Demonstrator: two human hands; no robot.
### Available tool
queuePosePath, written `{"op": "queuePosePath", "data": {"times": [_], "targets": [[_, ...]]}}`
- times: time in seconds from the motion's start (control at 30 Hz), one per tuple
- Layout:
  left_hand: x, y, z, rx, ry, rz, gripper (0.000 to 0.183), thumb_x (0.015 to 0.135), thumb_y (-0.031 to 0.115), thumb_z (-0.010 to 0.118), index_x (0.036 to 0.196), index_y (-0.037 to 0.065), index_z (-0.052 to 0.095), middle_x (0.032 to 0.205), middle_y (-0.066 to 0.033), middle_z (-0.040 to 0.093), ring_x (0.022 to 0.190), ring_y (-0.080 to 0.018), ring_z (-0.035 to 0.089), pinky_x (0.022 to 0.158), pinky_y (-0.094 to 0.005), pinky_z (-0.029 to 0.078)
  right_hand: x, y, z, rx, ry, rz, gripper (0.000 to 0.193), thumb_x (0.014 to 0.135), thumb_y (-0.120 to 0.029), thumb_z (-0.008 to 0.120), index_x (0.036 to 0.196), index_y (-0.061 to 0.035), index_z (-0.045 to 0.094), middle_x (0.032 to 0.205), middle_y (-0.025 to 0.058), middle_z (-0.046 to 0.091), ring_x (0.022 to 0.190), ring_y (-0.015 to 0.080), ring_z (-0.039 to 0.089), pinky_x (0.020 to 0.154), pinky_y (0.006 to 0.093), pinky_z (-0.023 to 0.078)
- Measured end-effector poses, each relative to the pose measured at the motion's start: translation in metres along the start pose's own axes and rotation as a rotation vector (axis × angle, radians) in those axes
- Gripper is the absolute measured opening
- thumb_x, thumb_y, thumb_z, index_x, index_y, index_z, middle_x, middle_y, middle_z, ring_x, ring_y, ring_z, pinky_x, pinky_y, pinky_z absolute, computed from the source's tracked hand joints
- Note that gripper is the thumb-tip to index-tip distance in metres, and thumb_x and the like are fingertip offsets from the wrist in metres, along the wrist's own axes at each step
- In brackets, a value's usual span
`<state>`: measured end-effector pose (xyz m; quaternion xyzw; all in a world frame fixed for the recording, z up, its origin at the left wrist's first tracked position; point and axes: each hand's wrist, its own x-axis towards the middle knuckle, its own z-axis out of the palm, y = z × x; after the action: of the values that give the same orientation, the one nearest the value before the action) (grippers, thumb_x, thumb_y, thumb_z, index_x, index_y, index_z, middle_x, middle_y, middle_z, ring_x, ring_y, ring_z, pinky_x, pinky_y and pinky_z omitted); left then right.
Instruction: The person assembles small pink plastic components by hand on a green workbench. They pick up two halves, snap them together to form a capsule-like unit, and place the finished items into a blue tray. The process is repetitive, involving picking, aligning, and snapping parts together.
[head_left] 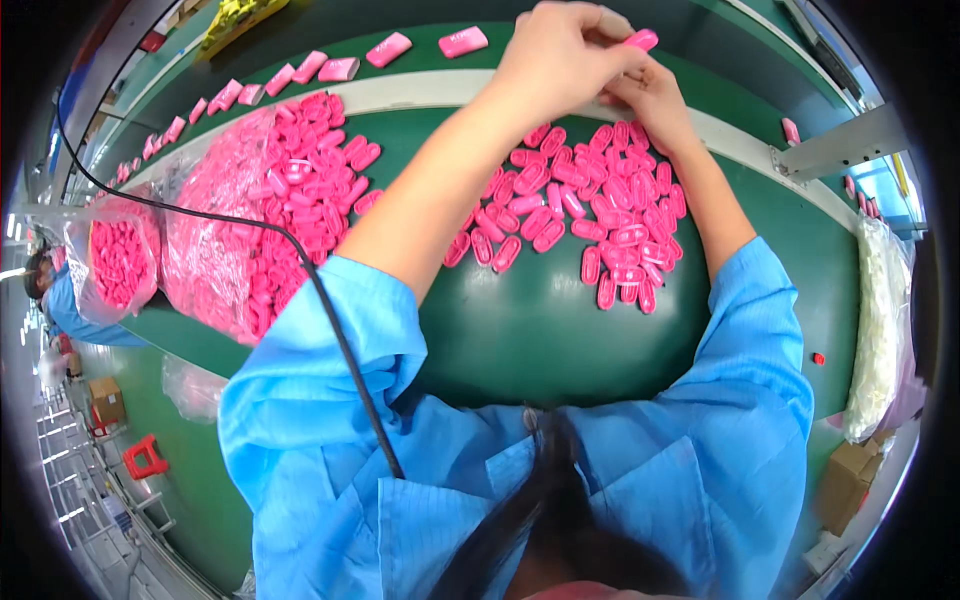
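Observation:
Both hands meet above the far side of the green table (pixel 560 340). A glossy pink plastic piece (pixel 642 40) pokes out between their fingertips; most of it is hidden. My left hand (pixel 562 58) is closed on it, fingers bent. My right hand (pixel 648 98) comes up from below right, its fingers closed against the same piece. Below the hands lies a loose spread of pink oval plastic shells (pixel 627 235). More shells (pixel 310 190) spill from a clear plastic bag (pixel 215 235) left of my left forearm.
Pink-and-white pieces (pixel 388 49) stand in a row on the green strip beyond a pale rail (pixel 420 92). A black cable (pixel 330 300) crosses my left sleeve. A metal post (pixel 835 142) juts in at right, near a bag of whitish parts (pixel 875 330). Another person (pixel 85 310) sits far left.

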<state>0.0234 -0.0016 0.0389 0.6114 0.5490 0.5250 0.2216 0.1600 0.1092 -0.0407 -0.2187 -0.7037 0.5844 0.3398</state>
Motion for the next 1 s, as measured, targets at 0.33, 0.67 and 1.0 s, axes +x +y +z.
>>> {"op": "queuePosePath", "data": {"times": [0.33, 0.67, 1.0], "targets": [[-0.066, 0.002, -0.067, -0.018, -0.01, -0.161, 0.024, 0.085, 0.015, 0.061, 0.1, -0.004, 0.061, 0.087, -0.0071, 0.064, 0.08, -0.0089, 0.057, 0.072, -0.0233, 0.045, 0.01, 0.015, -0.008, -0.076, -0.025, 0.046, 0.029, 0.085, -0.015, 0.062, 0.108, 0.0018, 0.055, 0.096, 0.0064, 0.062, 0.082, 0.01, 0.06, 0.074, 0.0209, 0.048], [-0.083, -0.092, -0.032, -0.142, 0.414, -0.143, 0.028, 0.086, 0.011, 0.059, 0.108, -0.006, 0.054, 0.101, -0.0104, 0.061, 0.095, -0.0135, 0.058, 0.085, -0.0259, 0.045, 0.005, 0.016, -0.006, -0.059, 0.027, 0.053, 0.031, 0.082, -0.012, 0.065, 0.108, 0.0015, 0.055, 0.091, 0.0088, 0.064, 0.075, 0.0095, 0.06, 0.068, 0.022, 0.051], [0.008, -0.054, 0.028, -0.433, 0.26, 0.023, 0.025, 0.085, 0.009, 0.061, 0.105, -0.005, 0.057, 0.103, -0.0104, 0.062, 0.095, -0.0152, 0.059, 0.081, -0.0262, 0.047, 0.01, 0.011, -0.007, 0.044, 0.118, 0.004, 0.023, 0.081, -0.007, 0.065, 0.1, 0.0025, 0.057, 0.087, 0.0092, 0.064, 0.073, 0.012, 0.062, 0.064, 0.0251, 0.052]]}}
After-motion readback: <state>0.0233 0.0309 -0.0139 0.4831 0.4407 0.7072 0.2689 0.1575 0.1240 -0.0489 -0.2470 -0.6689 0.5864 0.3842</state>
